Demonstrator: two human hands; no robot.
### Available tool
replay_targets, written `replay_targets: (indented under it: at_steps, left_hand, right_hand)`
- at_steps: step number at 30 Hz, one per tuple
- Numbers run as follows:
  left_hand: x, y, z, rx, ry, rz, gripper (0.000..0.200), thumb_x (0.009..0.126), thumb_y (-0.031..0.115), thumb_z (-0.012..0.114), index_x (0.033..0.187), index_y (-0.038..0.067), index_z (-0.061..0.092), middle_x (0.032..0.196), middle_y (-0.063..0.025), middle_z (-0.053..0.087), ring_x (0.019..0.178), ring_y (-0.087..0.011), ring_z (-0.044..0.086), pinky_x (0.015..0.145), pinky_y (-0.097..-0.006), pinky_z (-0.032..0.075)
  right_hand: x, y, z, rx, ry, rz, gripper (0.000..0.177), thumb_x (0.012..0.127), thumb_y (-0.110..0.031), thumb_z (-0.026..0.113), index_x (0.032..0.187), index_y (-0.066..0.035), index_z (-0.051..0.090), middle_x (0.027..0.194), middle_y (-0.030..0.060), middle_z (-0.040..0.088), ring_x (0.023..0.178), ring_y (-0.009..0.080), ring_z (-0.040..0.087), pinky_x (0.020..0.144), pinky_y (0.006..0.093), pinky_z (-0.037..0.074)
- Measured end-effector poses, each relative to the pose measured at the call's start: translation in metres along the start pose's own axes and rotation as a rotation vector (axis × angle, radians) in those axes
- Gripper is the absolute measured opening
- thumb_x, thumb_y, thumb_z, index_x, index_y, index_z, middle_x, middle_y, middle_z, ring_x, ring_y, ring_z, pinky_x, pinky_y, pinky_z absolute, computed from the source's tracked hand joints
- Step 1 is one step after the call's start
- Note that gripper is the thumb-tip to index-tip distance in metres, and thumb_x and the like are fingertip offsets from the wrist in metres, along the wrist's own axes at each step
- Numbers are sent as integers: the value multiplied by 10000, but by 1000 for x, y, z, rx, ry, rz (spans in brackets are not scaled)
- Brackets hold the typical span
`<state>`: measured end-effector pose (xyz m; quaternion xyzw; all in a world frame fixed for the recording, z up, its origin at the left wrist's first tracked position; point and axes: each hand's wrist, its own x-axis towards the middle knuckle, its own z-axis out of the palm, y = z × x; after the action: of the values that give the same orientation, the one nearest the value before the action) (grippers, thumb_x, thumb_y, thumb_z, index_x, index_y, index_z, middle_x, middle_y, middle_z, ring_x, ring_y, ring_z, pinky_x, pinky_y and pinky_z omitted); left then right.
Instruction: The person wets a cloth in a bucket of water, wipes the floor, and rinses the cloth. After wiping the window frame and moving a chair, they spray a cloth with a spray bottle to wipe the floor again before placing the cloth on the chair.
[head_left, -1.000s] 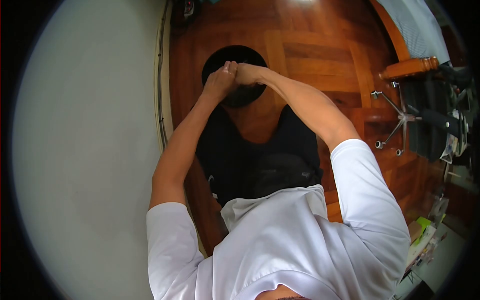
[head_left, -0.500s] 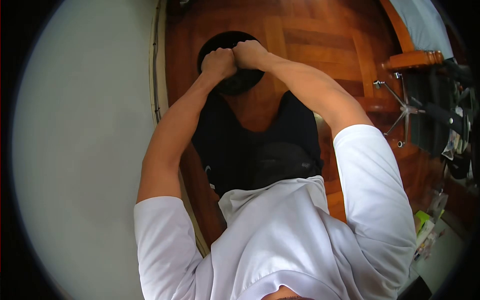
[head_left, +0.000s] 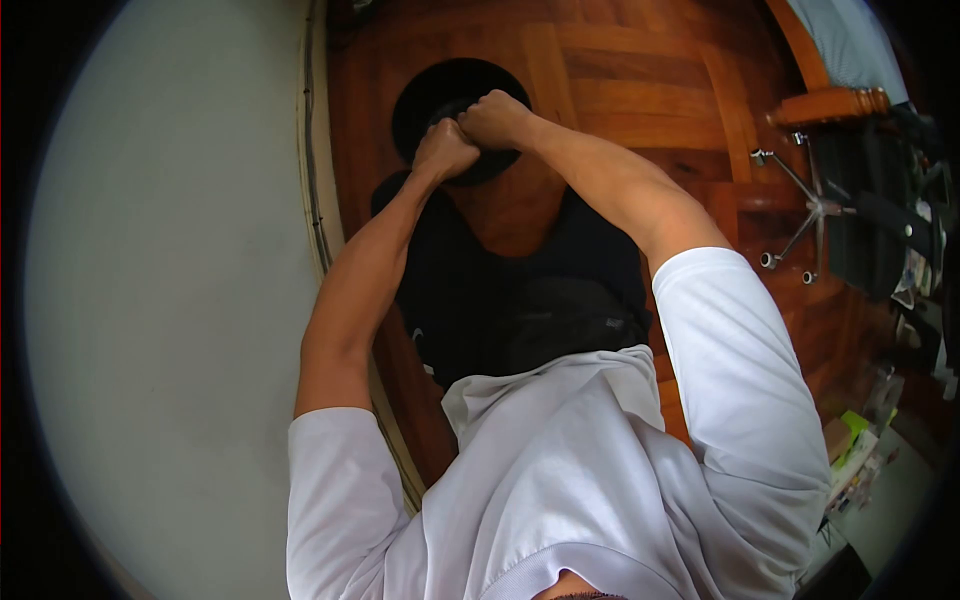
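Observation:
A round black weight (head_left: 440, 88), shaped like a thick disc, shows beyond and beneath my fists, in front of my dark shorts. My left hand (head_left: 446, 150) is closed over its near middle, with the knuckles turned up. Touching it on the right, my right hand (head_left: 496, 120) is also closed, a little farther out. Whatever handle they wrap round is hidden under the fingers. Both arms reach forward, nearly straight.
A pale wall (head_left: 170, 300) runs along the left, with a cable at its base. Wood parquet floor (head_left: 640, 90) lies ahead. On the right stand a chair base with casters (head_left: 820, 207), a wooden furniture edge (head_left: 830, 107) and cluttered items.
Both fists have moved slightly toward my body relative to the black disc, so more of its far part shows. The grip stays closed. My left elbow has shifted to the right.

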<state>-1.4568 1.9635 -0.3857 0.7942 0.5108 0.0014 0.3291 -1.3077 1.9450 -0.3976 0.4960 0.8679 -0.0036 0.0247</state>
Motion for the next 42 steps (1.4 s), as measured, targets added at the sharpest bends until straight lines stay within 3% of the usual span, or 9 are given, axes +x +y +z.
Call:
replay_targets:
  at_steps: [12, 19, 22, 24, 28, 32, 34, 38, 42]
  left_hand:
    - [-40, 51, -44, -328, -29, 277, 701, 746, 309, 834, 1294, 26, 501, 1101, -157, 678, 1055, -280, 670, 926, -364, 502]
    - [-118, 188, -1, -618, -481, 861, 524, 801, 33, 809, 1244, 22, 529, 1081, -79, 644, 1017, -160, 619, 896, -319, 499]
    - [-152, 240, 43, -504, -777, 959, 511, 797, -25, 786, 1241, 28, 537, 1091, -66, 645, 1017, -151, 620, 904, -302, 496]
    - [-172, 250, 80, -518, -987, 986, 583, 769, -33, 795, 1281, 39, 525, 1152, -73, 631, 1067, -160, 606, 939, -319, 486]
    - [-219, 276, 123, -105, -1012, 1299, 742, 790, 70, 800, 1447, 78, 456, 1413, -155, 511, 1304, -292, 504, 1090, -378, 405]
    - [-178, 282, 116, 188, -921, 1257, 531, 852, 116, 749, 1346, 57, 565, 1410, -169, 532, 1308, -332, 516, 1080, -393, 416]
    - [-150, 280, 93, 221, -824, 1127, 445, 871, 103, 722, 1293, 31, 601, 1350, -175, 581, 1265, -356, 551, 1054, -389, 435]
    - [-90, 253, 34, 335, -626, 829, 354, 943, 75, 663, 1276, -19, 588, 1243, -139, 629, 1074, -225, 634, 932, -315, 499]
    - [-64, 215, 3, 393, -510, 673, 308, 1008, 121, 607, 1276, -28, 581, 1184, -136, 654, 1037, -183, 636, 921, -291, 499]
  right_hand:
    - [-75, 5, -100, 517, 31, 484, 367, 830, -82, 638, 1190, -58, 570, 1094, 182, 682, 1013, 309, 689, 828, 413, 557]
    - [-312, -64, -142, 1483, 835, 696, 327, 941, 31, 559, 1262, -22, 594, 1223, 71, 610, 1080, 133, 610, 858, 283, 536]
    - [-403, -133, -137, 1015, 884, 935, 275, 970, -18, 523, 1233, 2, 602, 1298, 80, 573, 1198, 179, 560, 1004, 322, 463]
    - [-422, -187, -99, 1897, 1523, 1028, 349, 963, -80, 484, 1297, -34, 575, 1332, 111, 564, 1237, 219, 545, 1077, 385, 410]
    - [-519, -283, -33, 1881, 1799, 1005, 250, 1018, -253, 412, 1056, -57, 564, 1014, 66, 619, 969, 203, 595, 926, 367, 468]
    - [-590, -359, -3, 1548, 1293, 2401, 448, 953, -222, 526, 1370, -61, 506, 1190, 109, 648, 1083, 251, 640, 981, 419, 487]
    - [-643, -406, 86, 753, 618, 2714, 568, 957, -347, 554, 1444, -73, 453, 1320, 144, 600, 1155, 297, 618, 960, 416, 503]
    - [-642, -429, 175, 485, 256, 2616, 643, 964, -389, 538, 1513, -93, 381, 1552, 182, 376, 1405, 361, 384, 1128, 438, 373]
    - [-560, -382, 246, 452, 399, 2461, 728, 971, -374, 547, 1573, -84, 259, 1645, 150, 219, 1505, 360, 222, 1203, 514, 236]
